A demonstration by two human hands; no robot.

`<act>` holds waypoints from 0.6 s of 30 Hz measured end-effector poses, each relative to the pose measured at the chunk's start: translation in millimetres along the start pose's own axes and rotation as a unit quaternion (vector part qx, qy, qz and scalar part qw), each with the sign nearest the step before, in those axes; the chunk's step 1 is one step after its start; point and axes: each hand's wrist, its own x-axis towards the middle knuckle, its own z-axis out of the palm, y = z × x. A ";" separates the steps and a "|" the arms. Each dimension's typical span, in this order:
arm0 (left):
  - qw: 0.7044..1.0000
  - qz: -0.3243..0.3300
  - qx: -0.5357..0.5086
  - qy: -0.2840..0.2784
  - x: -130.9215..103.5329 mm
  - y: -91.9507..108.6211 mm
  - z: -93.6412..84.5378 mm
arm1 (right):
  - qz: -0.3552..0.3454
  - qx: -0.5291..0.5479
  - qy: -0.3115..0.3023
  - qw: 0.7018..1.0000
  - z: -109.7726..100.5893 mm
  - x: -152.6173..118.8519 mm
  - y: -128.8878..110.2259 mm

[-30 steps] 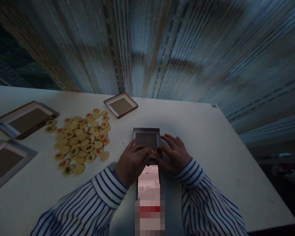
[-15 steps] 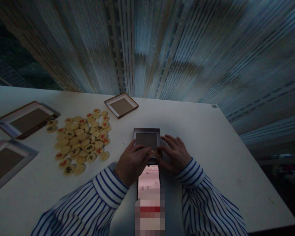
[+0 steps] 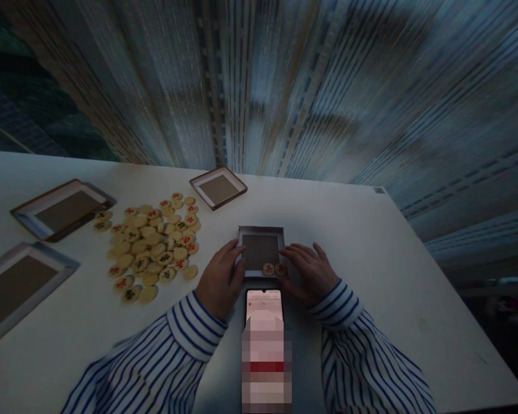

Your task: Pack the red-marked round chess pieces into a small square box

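A small box tray with a grey-brown bottom stands in front of me. Two round pieces with red characters, a left one and a right one, lie side by side in its near right corner. My left hand rests against the tray's left wall, thumb and fingers apart, holding nothing. At the right wall is my right hand, its fingers stretched out beside the right piece. Further left lies a heap of round wooden pieces, some marked red, some black.
A phone with a lit, partly blurred screen lies just below the tray. Other shallow trays stand on the white table: one at the back, one at left, one at near left. A curtain hangs behind the table.
My left hand has drawn back from the pieces to the tray's left wall, and its fingers have opened. Both pieces now show more fully. The whole view has shifted slightly.
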 end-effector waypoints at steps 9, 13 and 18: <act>1.000 -0.017 -0.018 -0.012 -0.3 -1.0 2.0 | -0.022 -0.018 -0.017 0.999 2.7 -0.2 7.3; 1.000 -0.016 -0.012 -0.002 -0.8 -0.2 2.0 | -0.027 -0.022 -0.015 0.999 4.2 -0.1 12.0; 0.999 -0.012 -0.012 0.036 -1.7 -0.5 -1.8 | -0.013 -0.017 0.062 0.998 10.1 1.8 12.2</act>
